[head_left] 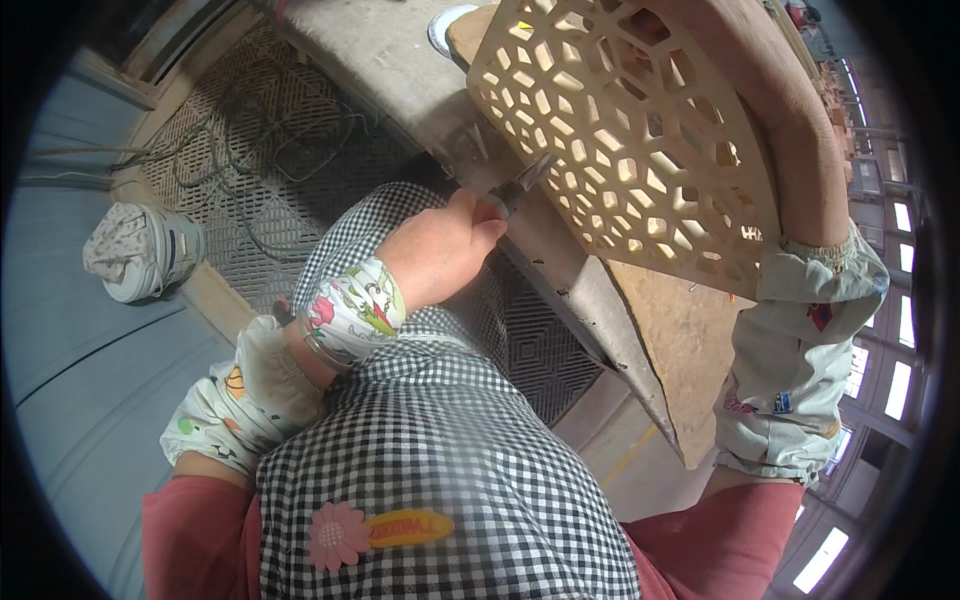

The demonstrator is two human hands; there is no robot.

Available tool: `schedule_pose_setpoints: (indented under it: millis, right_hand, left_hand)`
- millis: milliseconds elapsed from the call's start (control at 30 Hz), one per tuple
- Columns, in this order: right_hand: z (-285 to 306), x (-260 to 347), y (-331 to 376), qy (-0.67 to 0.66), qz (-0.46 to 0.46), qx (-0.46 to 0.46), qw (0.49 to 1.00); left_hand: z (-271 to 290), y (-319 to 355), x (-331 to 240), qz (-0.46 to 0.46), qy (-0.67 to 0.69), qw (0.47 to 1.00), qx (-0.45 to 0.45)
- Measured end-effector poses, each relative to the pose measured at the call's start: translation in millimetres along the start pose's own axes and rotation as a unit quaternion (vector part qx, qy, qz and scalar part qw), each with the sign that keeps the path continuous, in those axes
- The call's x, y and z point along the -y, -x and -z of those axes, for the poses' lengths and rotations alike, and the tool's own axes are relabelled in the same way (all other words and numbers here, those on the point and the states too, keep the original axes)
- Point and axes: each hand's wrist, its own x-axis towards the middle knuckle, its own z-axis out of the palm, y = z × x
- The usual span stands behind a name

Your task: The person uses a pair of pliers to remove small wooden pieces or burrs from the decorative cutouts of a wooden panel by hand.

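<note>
Left hand (pixel 440 250) gripping perhaps a knife (pixel 525 182) against pale lattice panel (pixel 620 150)

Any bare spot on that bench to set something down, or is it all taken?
Bare bench top lies below the perforated cream panel, left of the right sleeve. A second bare strip runs along the bench's far end, above the cable-strewn floor grating. Crowded: the bench edge where the left hand works a tool against the panel.
</note>
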Motion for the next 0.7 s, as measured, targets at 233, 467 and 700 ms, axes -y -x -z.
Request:
schedule_pose_setpoints:
  millis: [233, 467, 700]
  right_hand:
    - [-2, 0, 1, 0.01, 0.006, -0.01, 1.0]
    - [-7, -1, 0, 0.012, 0.014, -0.018, 1.0]
    - [-7, 1, -4, 0.004, 0.017, -0.013, 1.0]
  left_hand:
    - [11, 6, -4, 0.107, 0.197, 0.971, 0.078]
    - [9, 3, 9, 0.12, 0.262, 0.949, 0.127]
    - [14, -4, 7, 0.128, 0.337, 0.921, 0.145]
